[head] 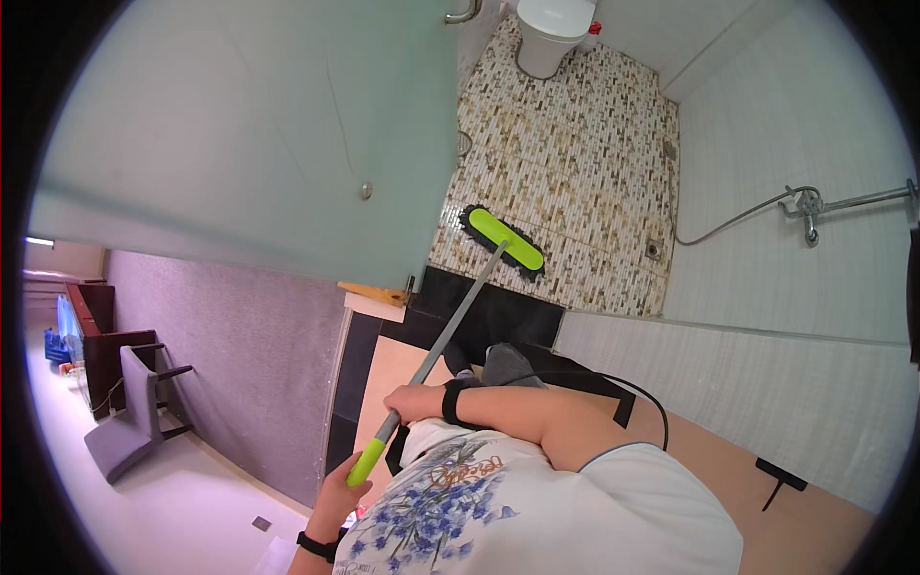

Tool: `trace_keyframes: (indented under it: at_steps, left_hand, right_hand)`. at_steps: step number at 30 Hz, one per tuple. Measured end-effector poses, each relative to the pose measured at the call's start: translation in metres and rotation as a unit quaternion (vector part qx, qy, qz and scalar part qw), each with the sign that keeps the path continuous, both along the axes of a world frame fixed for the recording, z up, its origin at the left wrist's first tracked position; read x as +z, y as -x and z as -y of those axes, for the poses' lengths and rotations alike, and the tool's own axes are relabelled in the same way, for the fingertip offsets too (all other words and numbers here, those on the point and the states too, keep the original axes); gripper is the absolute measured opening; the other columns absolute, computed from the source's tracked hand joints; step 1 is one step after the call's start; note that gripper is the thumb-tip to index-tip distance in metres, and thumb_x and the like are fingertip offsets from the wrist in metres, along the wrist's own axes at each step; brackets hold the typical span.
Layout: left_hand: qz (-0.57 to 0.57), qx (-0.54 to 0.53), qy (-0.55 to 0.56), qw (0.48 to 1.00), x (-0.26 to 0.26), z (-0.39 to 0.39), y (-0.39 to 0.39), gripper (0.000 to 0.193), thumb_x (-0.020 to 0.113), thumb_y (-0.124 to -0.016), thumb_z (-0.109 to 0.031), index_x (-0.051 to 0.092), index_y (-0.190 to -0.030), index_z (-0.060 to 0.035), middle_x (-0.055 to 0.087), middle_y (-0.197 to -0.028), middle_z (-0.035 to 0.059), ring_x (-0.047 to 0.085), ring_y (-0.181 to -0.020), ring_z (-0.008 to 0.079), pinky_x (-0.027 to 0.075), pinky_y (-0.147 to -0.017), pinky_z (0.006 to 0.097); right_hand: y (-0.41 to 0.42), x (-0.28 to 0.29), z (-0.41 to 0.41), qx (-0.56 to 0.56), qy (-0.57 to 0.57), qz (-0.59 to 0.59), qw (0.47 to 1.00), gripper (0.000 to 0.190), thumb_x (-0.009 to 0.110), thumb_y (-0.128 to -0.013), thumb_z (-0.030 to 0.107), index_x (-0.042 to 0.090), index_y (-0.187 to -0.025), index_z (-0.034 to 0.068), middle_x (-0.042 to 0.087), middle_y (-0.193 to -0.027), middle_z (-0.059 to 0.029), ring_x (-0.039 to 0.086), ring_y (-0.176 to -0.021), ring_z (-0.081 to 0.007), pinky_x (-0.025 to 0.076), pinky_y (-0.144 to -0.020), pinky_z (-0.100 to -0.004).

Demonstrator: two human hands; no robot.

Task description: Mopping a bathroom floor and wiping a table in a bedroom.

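Note:
A floor mop (504, 241) with a flat green head and dark fringe lies across the patterned tile floor, near the black threshold. Its grey pole slopes down towards my body. My right hand (417, 402) is wrapped around the pole at its lower part in the picture. Below it, my left hand (341, 485) closes on the green grip (366, 462) at the pole's end. Both wrists wear black bands.
A frosted glass door (287, 144) stands to the left of the mop head. The toilet (550, 36) is at the top, a shower mixer with hose (808, 208) on the right wall. A floor drain (652, 249) lies near that wall. A grey chair (136, 410) is far left.

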State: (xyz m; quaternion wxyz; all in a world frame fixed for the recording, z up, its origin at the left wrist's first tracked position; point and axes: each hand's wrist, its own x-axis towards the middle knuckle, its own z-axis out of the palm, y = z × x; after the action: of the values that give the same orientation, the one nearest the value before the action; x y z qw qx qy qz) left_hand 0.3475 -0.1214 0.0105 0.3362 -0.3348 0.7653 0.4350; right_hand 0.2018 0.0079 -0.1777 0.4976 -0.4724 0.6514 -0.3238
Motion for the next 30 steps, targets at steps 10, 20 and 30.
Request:
trace_keyframes:
  at_steps: [10,20,30]
  left_hand:
    - [-0.014,0.072,-0.115,0.991,-0.074,-0.048,0.089,0.054,0.062,-0.074,-0.004,0.046,-0.126,-0.0065,0.050,-0.066,0.0014,0.040,-0.044,0.0065,0.031,-0.037,0.0226]
    - [-0.139,0.076,-0.208,0.965,-0.180,-0.149,0.243,0.053,0.062,-0.073,-0.008,0.047,-0.124,-0.0057,0.056,-0.071,0.0055,0.043,-0.043,0.0096,0.034,-0.036,0.0243]
    - [-0.123,0.093,-0.164,0.974,-0.186,-0.192,0.317,0.054,0.065,-0.072,-0.014,0.048,-0.123,-0.0064,0.051,-0.063,0.0030,0.040,-0.040,0.0093,0.031,-0.035,0.0252]
  right_hand:
    - [0.055,-0.036,-0.070,-0.283,-0.028,-0.163,0.945,0.014,0.054,-0.074,0.006,0.052,-0.088,0.003,0.050,-0.107,-0.0225,0.059,-0.075,-0.0367,0.049,-0.066,-0.0427]
    - [0.137,-0.023,-0.141,-0.487,-0.112,-0.159,0.852,0.056,0.054,-0.076,0.003,0.036,-0.129,0.008,0.028,-0.132,-0.0304,0.050,-0.102,-0.0432,0.046,-0.082,-0.0407]
    - [0.181,-0.032,-0.186,-0.514,-0.008,-0.197,0.835,0.058,0.057,-0.075,0.003,0.034,-0.128,0.004,0.043,-0.124,-0.0214,0.049,-0.105,-0.0392,0.044,-0.084,-0.0419]
